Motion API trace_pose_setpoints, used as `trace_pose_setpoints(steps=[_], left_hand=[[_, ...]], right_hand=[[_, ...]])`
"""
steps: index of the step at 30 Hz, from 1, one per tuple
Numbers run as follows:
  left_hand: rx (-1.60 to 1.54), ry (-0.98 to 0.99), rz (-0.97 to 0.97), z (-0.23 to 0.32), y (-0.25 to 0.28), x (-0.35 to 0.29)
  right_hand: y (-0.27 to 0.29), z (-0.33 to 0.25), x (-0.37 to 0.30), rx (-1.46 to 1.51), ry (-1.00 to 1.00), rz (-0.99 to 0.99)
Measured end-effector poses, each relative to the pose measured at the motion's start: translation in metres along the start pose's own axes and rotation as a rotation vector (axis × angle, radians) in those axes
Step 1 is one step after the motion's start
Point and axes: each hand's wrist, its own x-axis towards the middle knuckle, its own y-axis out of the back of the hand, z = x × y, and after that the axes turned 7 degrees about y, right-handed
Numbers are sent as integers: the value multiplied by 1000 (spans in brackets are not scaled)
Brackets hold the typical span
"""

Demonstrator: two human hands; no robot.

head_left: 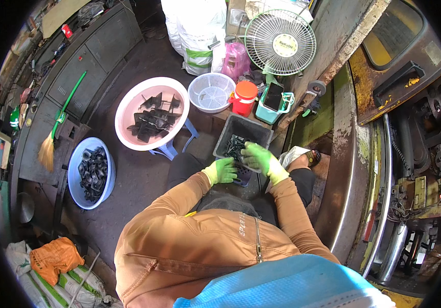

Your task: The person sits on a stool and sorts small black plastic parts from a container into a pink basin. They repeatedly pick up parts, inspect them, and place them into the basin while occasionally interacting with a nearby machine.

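Both my hands wear green and yellow gloves at a dark grey rectangular bin (263, 134) between my knees. Small dark parts (234, 145) are piled inside it. My left hand (223, 171) is at the bin's near left side, its fingers slightly apart with nothing visible in them. Over the near right part of the bin reaches my right hand (260, 158), fingers stretched toward the pile. The undersides of its fingers are hidden, as is part of the bin below the hand.
Left of me a pink basin (123, 120) on a blue stool (168, 149) holds black plastic pieces; a light blue tub (74, 161) holds more. Beyond the bin stand a white basket (211, 92), a red jug (243, 98), a teal container (268, 113) and a fan (281, 43). Machinery (410, 102) lines the right.
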Motion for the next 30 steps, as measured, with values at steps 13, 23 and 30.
trace_pose_setpoints(steps=[13,23,30], left_hand=[[310,39,204,-14,33,31],[423,105,310,-12,24,21],[398,92,292,-15,30,26]], right_hand=[[-4,9,-17,-1134,52,-242],[-5,11,-24,-1230,41,-267],[-5,7,-26,-1249,7,-276]])
